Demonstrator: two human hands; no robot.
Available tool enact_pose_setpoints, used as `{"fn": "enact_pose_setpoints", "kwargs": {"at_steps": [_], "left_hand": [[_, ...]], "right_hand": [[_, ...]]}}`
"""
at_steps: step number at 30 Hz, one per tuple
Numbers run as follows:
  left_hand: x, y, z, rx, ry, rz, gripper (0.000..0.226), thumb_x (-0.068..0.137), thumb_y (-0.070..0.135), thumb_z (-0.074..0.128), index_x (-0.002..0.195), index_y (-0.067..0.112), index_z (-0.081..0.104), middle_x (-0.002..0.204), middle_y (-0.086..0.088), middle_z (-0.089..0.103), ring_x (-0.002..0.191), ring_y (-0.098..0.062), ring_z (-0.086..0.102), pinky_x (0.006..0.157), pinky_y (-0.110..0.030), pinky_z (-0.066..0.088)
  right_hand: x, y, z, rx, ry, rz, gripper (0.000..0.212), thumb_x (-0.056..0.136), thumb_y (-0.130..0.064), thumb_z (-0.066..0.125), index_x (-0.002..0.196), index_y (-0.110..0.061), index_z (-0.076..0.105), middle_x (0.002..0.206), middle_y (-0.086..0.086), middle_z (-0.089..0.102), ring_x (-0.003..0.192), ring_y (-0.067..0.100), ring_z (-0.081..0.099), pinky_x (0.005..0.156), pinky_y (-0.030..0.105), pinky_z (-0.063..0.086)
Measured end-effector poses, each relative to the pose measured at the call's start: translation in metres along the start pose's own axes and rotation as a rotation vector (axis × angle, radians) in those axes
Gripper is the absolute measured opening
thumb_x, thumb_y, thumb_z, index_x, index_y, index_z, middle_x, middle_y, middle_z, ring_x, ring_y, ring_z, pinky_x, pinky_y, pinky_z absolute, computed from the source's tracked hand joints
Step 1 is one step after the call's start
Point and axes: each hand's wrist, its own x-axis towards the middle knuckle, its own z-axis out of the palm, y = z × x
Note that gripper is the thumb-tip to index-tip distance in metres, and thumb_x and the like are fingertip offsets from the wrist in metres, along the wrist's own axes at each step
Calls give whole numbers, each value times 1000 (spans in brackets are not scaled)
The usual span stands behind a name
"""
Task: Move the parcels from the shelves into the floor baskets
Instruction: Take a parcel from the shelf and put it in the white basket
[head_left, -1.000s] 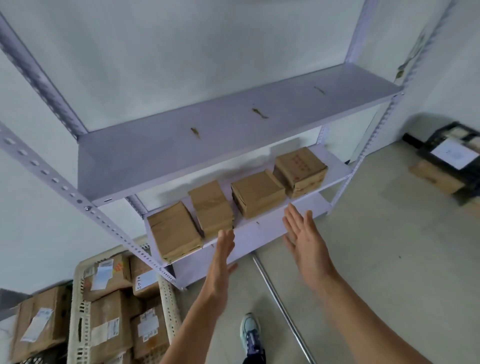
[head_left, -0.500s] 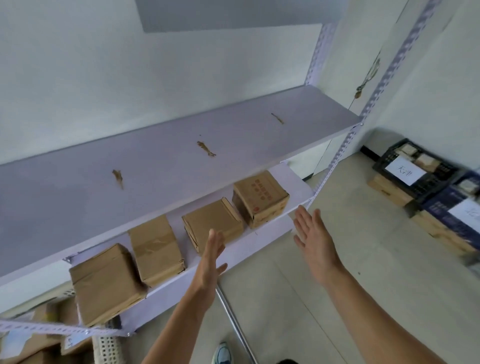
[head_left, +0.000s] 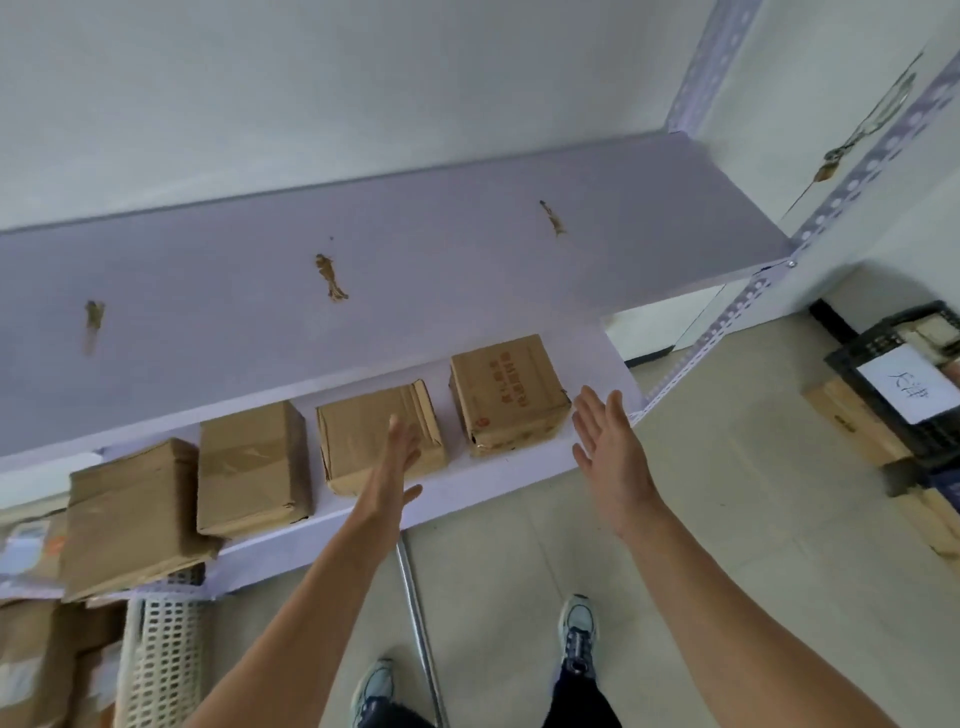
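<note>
Change: both hands are moving in on the right end of the lower shelf. Half a second ago they were hanging short of its front edge. Now the left hand is reaching over that edge and the right hand is drawing level with the printed parcel.
Grip: both hands are stretching flat, fingers straight and palms turned toward each other, holding nothing. I cannot tell whether either is touching cardboard.
Parcels: four are sitting in a row on the lower shelf. The printed parcel is at the right end, and the creased parcel is just beside it, partly behind the left fingers. Then come the taped parcel and the end parcel, which is appearing to jut over the front edge.
Upper shelf: it is showing only a few brown scraps.
Basket: the white basket, standing on the floor below the shelf's left end, is already holding several parcels.
Progress: the job is looking partway done. Four parcels are still waiting here, and none is being lifted yet.
Next: the hands are probably lining up to clamp the printed parcel between the palms.
</note>
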Motion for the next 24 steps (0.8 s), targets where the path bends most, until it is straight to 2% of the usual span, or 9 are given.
{"fn": "enact_pose_setpoints", "kwargs": {"at_steps": [4, 10, 14, 17, 20, 22, 24], "left_hand": [[24, 1, 67, -31, 100, -53, 86, 104, 74, 25, 170, 19, 30, 177, -2, 31, 160, -21, 32, 117, -49, 32], [56, -6, 112, -54, 185, -111, 85, 106, 75, 21, 172, 21, 23, 180, -3, 22, 165, -24, 23, 127, -56, 24], [94, -17, 121, 35, 176, -102, 76, 108, 72, 18, 170, 29, 28, 179, -1, 25, 165, -26, 21, 129, -53, 19], [130, -20, 125, 104, 155, -69, 69, 112, 64, 16, 169, 28, 31, 175, -6, 31, 159, -23, 27, 116, -39, 21], [171, -19, 125, 98, 162, -75, 67, 115, 60, 15, 169, 24, 29, 175, -11, 30, 159, -30, 29, 101, -33, 30], [203, -23, 121, 62, 160, -93, 65, 114, 62, 14, 153, 27, 52, 164, -11, 48, 152, -30, 43, 95, -32, 33], [229, -31, 120, 38, 193, -121, 60, 112, 65, 14, 127, 39, 66, 133, 4, 65, 122, -19, 60, 97, -34, 32]], "right_hand": [[45, -17, -51, -84, -94, 62, 73, 108, -67, 20, 168, -26, 28, 174, -8, 29, 160, 11, 26, 133, 46, 14], [114, -22, -91, -199, -194, 122, 73, 109, -66, 22, 168, -24, 28, 175, -5, 25, 162, 14, 22, 133, 47, 11], [171, -13, -93, -216, -181, 172, 77, 107, -69, 21, 169, -23, 24, 177, -4, 21, 162, 15, 22, 133, 48, 13], [215, -1, -90, -222, -158, 214, 81, 106, -72, 21, 169, -23, 20, 177, -3, 18, 162, 15, 21, 131, 49, 14], [260, 16, -84, -281, -152, 253, 85, 104, -75, 17, 170, -22, 15, 178, -1, 15, 163, 16, 19, 132, 51, 13], [289, 27, -77, -334, -167, 273, 87, 103, -77, 15, 170, -21, 10, 178, 1, 12, 164, 19, 17, 132, 53, 13], [312, 37, -73, -366, -176, 297, 89, 102, -77, 12, 170, -19, 8, 178, 5, 10, 164, 22, 15, 131, 55, 14]]}}
